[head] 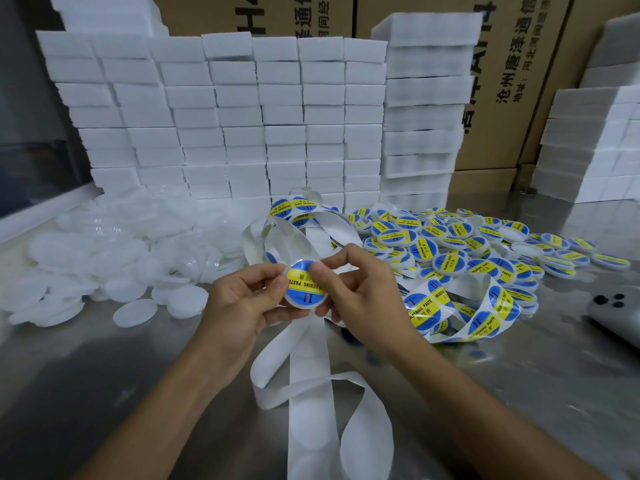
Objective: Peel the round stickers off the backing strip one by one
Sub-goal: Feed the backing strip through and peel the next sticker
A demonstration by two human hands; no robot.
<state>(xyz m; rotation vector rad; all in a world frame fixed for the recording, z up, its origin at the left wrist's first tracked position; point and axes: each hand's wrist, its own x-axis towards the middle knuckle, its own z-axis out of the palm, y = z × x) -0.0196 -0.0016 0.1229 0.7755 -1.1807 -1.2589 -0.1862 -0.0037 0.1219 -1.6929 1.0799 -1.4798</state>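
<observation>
above table (104, 375) | left hand (239, 306), right hand (360, 296) pinch sticker (306, 287)

A packing workshop or small factory storeroom: white foam blocks (221, 109) stacked in walls on a steel table (104, 368), printed shipping cartons (512, 74) behind, heaps of blank white lids (114, 258) and labelled solder-paste lids (460, 244).

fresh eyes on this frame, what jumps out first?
Dead centre, the left hand and right hand pinch one round blue-and-yellow sticker between them, with the white backing strip trailing down toward the camera. Just right of the hands lies a heap of labelled discs on the metal table. Behind everything rises a wall of stacked white foam blocks.
</observation>
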